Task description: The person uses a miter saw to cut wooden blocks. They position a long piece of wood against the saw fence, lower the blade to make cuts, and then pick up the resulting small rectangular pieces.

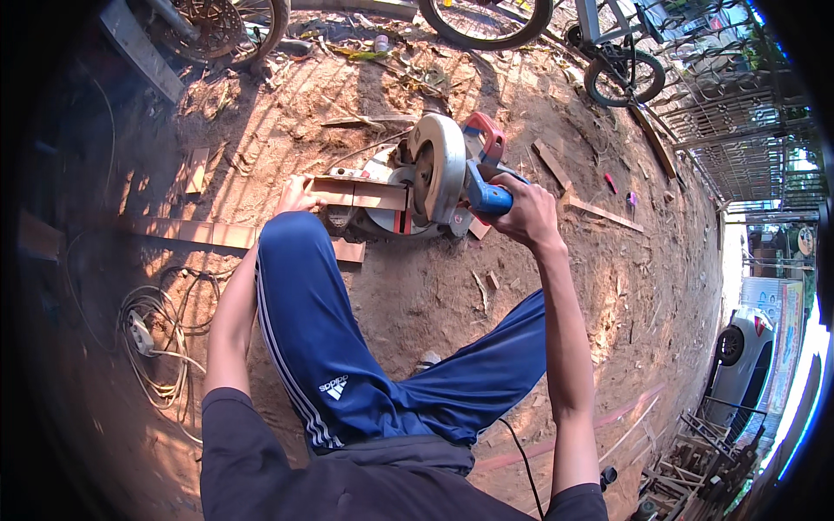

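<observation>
A miter saw (440, 165) with a rounded pale blade guard stands on the dirt ground in front of me. My right hand (526, 211) is wrapped round its blue handle (492, 193). On the saw's base lies a reddish-brown wooden board (373, 194), its right end beside the blade guard. My left hand (299, 193) grips the board's left end, with part of the hand hidden behind my raised knee. A red carry handle (488, 137) rises behind the guard.
Longer boards (187, 230) lie on the ground at left, near a coiled cable with a socket block (139, 334). Wood offcuts (552, 165) lie right of the saw. Bicycle wheels (486, 22) stand at the far side, a fence (738, 130) at right.
</observation>
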Tool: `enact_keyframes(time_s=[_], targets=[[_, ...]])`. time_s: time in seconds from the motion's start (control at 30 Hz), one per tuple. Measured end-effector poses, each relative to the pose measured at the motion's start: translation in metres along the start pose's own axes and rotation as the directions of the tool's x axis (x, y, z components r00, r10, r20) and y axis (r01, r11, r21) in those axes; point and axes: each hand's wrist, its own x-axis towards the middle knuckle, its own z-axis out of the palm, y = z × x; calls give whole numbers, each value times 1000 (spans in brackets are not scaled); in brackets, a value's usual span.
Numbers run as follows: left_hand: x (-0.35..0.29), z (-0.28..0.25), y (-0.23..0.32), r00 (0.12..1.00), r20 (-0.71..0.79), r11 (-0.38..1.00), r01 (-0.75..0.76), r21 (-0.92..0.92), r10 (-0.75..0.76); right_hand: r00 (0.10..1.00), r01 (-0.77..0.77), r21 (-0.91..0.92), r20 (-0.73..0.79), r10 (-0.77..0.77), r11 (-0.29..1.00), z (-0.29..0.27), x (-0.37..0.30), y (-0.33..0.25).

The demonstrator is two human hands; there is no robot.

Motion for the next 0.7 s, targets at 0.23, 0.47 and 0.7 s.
enact_keyframes(time_s=[0.23, 0.47, 0.7], targets=[[-6, 5, -15, 997, -70, 999, -20, -26, 18, 1000, -7, -1, 15, 7, 1000, 3, 1, 2], [21, -81, -4, 872, 422, 957, 287, -32, -247, 999, -40, -34, 12, 40, 999, 3, -8, 19], [24, -263, -6, 950, 25, 900, 288, 327, -312, 986, -33, 136, -155, 54, 990, 9, -7, -2]])
